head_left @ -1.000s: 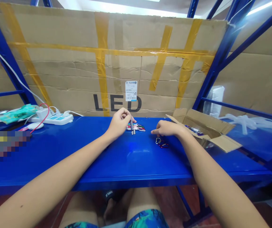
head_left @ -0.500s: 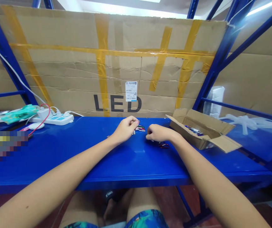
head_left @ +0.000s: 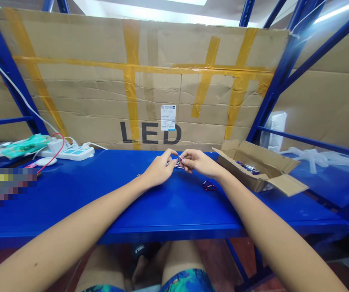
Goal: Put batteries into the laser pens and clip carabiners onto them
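My left hand (head_left: 160,169) and my right hand (head_left: 199,163) meet over the middle of the blue table, fingertips almost touching. Thumb and fingers of the right hand pinch a small metallic carabiner (head_left: 179,156), mostly covered by the fingers. The left hand is closed in a pinch at its other side; what exactly it grips is hidden. Just under the fingertips shows a row of small coloured carabiners (head_left: 179,165), partly covered by both hands. Red carabiners (head_left: 208,185) lie on the table below my right wrist.
An open cardboard box (head_left: 255,172) with more small metal pieces stands at right. On the left are a white power strip (head_left: 77,152) with cables and a green packet (head_left: 25,146). A large cardboard sheet (head_left: 101,93) closes off the back of the blue table (head_left: 174,211).
My right hand has moved left and up from beside the red carabiners to my left hand, now pinching a small piece. The left hand has hardly moved.
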Tool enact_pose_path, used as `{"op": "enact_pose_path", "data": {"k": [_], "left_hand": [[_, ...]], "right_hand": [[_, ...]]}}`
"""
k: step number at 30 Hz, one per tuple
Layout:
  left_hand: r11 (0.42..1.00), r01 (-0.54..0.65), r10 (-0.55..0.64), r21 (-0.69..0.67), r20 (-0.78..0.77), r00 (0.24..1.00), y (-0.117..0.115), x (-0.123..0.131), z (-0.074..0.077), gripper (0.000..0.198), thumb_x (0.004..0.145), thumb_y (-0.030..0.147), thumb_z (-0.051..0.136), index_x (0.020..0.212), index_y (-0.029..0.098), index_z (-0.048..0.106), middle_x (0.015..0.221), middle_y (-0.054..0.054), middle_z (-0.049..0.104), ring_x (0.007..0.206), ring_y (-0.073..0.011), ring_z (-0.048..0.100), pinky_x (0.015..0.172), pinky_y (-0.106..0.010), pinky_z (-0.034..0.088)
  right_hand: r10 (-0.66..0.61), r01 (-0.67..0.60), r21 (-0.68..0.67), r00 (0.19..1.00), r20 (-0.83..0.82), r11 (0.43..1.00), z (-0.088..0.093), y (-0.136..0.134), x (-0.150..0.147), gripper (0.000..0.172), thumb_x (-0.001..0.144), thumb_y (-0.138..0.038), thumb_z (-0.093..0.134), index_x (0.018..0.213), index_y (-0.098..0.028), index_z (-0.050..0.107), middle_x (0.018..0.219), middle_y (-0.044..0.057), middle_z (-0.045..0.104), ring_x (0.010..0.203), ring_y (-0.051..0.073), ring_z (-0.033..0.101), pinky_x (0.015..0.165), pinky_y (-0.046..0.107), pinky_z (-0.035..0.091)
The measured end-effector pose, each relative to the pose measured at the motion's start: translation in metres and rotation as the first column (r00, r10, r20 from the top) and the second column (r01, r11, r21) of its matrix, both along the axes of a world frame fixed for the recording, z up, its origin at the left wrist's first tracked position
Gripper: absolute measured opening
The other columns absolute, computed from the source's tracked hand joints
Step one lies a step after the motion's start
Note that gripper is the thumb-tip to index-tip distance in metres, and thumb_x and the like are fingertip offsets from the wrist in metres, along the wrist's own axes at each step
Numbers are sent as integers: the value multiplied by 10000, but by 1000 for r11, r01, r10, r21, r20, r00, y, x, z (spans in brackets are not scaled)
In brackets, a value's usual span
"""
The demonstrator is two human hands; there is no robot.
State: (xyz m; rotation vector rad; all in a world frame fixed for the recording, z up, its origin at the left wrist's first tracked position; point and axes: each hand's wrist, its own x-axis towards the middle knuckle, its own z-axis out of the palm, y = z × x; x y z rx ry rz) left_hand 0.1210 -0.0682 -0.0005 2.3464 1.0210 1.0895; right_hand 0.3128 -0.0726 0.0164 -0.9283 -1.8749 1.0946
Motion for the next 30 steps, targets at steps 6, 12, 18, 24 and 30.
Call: {"op": "enact_pose_path", "data": {"k": [6, 12, 18, 24, 30], "left_hand": [[1000, 6, -7, 24, 10, 1000, 4, 0, -2, 331, 942, 264, 440, 1225, 178, 589, 843, -41, 696, 797, -194, 632, 731, -320, 453], [999, -25, 23, 40, 51, 998, 10, -2, -3, 270, 931, 254, 456, 1122, 158, 621, 946, -64, 709, 884, -200, 641, 789, -327, 459], [1000, -14, 12, 21, 57, 998, 6, -1, -3, 246, 930, 270, 465, 1129, 167, 567, 689, 15, 594, 680, -154, 569, 660, -292, 405], [999, -3, 1, 34, 64, 998, 3, 0, -2, 204, 927, 256, 466, 1103, 188, 546, 656, 37, 551, 648, -140, 538, 639, -278, 380], [997, -31, 27, 71, 53, 998, 0, 4, -2, 168, 928, 265, 469, 1060, 189, 538, 643, 33, 554, 636, -146, 532, 619, -278, 361]], "right_hand": [[-69, 62, 104, 995, 69, 993, -6, 4, -2, 197, 879, -225, 542, 1051, -136, 575, 651, -23, 577, 506, 108, 525, 528, 265, 428], [-104, 67, 199, 978, 182, 978, -7, 1, -8, 294, 949, -213, 401, 1117, -120, 624, 597, -25, 549, 535, 118, 526, 566, 264, 410], [-183, 149, 210, 971, 154, 966, -7, -2, -14, 237, 940, -212, 420, 1047, -122, 610, 656, -14, 554, 544, 117, 519, 556, 260, 413], [-283, 185, 416, 941, 187, 890, -11, 0, -19, 248, 932, -169, 412, 1022, -125, 639, 824, 59, 666, 723, 160, 595, 699, 298, 458], [-461, 172, 663, 839, 289, 728, -18, 1, -22, 271, 922, -111, 392, 1051, -110, 631, 969, 136, 664, 886, 211, 597, 810, 333, 442]]}}
